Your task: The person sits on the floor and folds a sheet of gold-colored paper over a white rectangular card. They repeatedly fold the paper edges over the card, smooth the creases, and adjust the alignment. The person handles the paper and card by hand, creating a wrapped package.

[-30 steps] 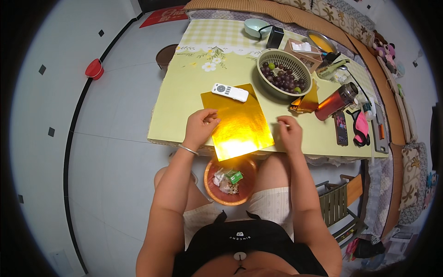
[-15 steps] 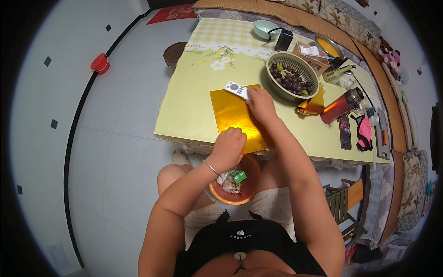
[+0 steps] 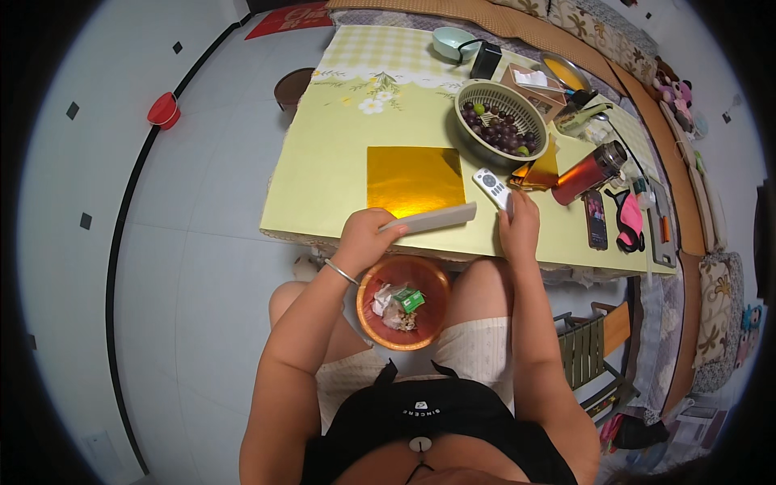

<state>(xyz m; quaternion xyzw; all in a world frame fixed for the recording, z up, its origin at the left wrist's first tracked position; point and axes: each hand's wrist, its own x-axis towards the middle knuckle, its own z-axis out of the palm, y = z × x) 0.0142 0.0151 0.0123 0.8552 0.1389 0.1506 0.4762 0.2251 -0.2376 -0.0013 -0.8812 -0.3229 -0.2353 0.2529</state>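
Observation:
A shiny gold sheet of paper (image 3: 415, 174) lies on the table near its front edge. Its near edge is lifted, showing a pale grey strip (image 3: 440, 217) that looks like the underside. My left hand (image 3: 368, 240) is closed on the left end of this strip, thumb along it. To the right of the sheet, my right hand (image 3: 520, 225) grips the lower end of a white remote control (image 3: 491, 188) with dark buttons, its far end resting on or just above the tabletop.
A colander (image 3: 501, 121) of grapes stands beyond the remote. Folded gold paper (image 3: 540, 168), a red flask (image 3: 588, 173), a phone (image 3: 596, 220) and a pink-and-black item (image 3: 629, 220) lie rightward. A round bin (image 3: 366, 319) with rubbish sits between my knees.
My right hand has moved the remote off the gold sheet, to the right and nearer. My left hand has shifted left, and the sheet's near edge is now turned up.

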